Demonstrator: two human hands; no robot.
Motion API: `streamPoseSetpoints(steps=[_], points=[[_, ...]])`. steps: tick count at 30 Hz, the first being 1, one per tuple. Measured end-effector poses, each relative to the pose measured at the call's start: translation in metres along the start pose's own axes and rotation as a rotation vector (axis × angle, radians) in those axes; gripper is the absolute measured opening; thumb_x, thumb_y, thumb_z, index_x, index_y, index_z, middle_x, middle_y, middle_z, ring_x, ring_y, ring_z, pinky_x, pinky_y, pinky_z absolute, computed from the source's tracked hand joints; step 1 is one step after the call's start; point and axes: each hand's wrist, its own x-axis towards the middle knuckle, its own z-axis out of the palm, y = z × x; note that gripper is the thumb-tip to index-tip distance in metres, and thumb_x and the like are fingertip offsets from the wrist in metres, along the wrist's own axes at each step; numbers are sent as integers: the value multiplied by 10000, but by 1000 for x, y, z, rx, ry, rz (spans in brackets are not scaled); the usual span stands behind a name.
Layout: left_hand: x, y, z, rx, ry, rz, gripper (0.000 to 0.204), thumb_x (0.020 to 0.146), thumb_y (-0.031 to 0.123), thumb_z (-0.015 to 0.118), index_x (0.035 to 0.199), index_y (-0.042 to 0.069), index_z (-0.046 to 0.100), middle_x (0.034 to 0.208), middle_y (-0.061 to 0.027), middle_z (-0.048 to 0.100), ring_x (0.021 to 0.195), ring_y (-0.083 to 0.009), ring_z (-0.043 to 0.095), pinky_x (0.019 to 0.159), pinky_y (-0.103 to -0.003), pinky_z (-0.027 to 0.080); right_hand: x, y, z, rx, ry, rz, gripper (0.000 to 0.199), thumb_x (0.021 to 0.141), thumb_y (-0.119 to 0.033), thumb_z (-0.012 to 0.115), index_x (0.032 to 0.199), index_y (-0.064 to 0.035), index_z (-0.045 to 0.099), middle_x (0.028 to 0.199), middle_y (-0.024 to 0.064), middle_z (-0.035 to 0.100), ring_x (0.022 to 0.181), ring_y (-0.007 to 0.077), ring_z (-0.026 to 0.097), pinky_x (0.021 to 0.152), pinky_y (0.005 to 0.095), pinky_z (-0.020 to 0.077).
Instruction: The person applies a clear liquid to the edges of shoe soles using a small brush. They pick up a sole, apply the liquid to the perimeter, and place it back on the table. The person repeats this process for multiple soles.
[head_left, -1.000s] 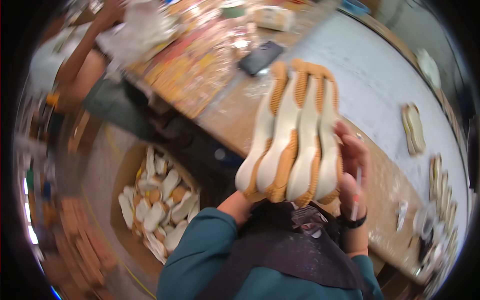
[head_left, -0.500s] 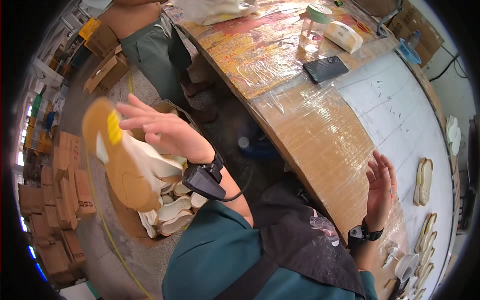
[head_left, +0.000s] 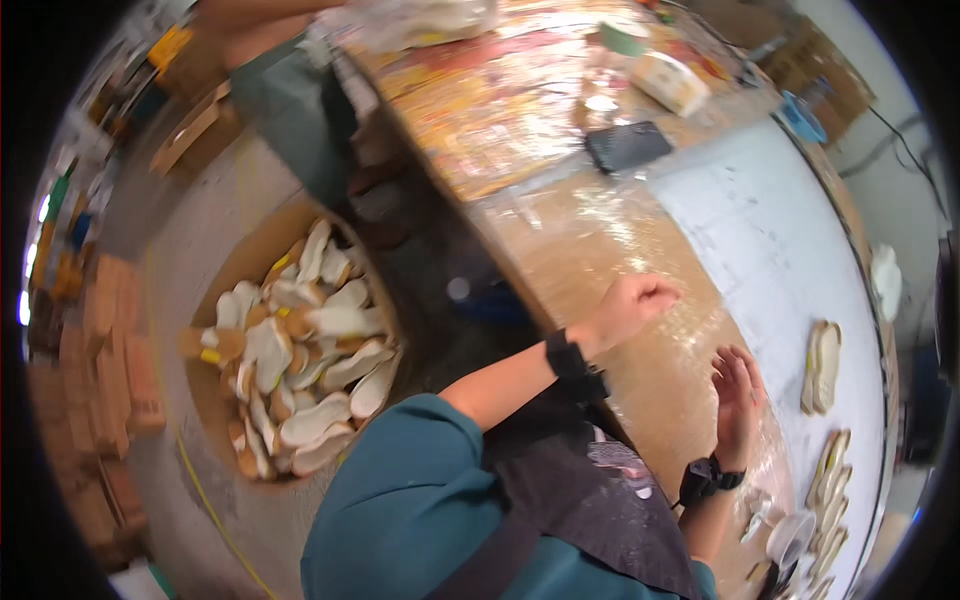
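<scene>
The box of shoe soles is seen on the floor, below and to the left of the tabletop. It is filled with pale soles heaped in no common direction; its long axis runs roughly parallel to the near edge of the tabletop. No sole is held by either hand.

The left hand is placed above the wrapped brown part of the tabletop, just inside the near edge. Its fingers are clenched into a loose fist, and nothing is seen grasped in it. The box lies to the left of this hand and lower, beyond the tabletop edge; the left hand is the nearer of the two.

The right hand is held over the tabletop further right, with the fingers released and extended, palm turned toward the left hand. Nothing is touched by it.

A pair of soles is laid on the white sheet toward the right edge, well apart from both hands. More soles are ranged along the same edge. A dark phone lies toward the far side. Bare surface is left between the hands.
</scene>
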Motion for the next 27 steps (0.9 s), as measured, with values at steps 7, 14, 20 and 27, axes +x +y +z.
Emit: streamPoseSetpoints(steps=[7, 14, 20, 27], points=[[-18, -26, 34, 513, -106, 81, 144, 793, 33, 541, 929, 9, 584, 809, -54, 571, 693, -111, 532, 629, -228, 436, 28, 6, -71, 13, 149, -44, 244, 866, -182, 501, 1037, -11, 535, 952, 81, 597, 851, 127, 570, 727, 233, 452], [-23, -29, 36, 911, -284, 280, 105, 725, 18, 569, 827, 30, 588, 759, -108, 575, 696, -254, 541, 637, -322, 423, 58, 37, -110, -45, 374, -110, 209, 852, -150, 511, 990, 0, 557, 895, 60, 607, 778, 102, 566, 632, 223, 454], [-20, -32, 35, 1028, -369, 276, 95, 712, 27, 574, 805, 44, 586, 774, -99, 570, 734, -259, 527, 677, -331, 403, 59, 64, -131, 12, 407, -146, 202, 837, -142, 522, 967, 7, 565, 819, 55, 604, 710, 86, 544, 552, 221, 439], [-22, -34, 42, 1123, -387, 336, 100, 720, 7, 569, 813, 31, 594, 795, -99, 547, 773, -247, 516, 695, -314, 409, 62, 70, -128, -213, 456, -271, 169, 798, -134, 552, 914, -16, 588, 702, 78, 593, 595, 122, 542, 559, 266, 443]])
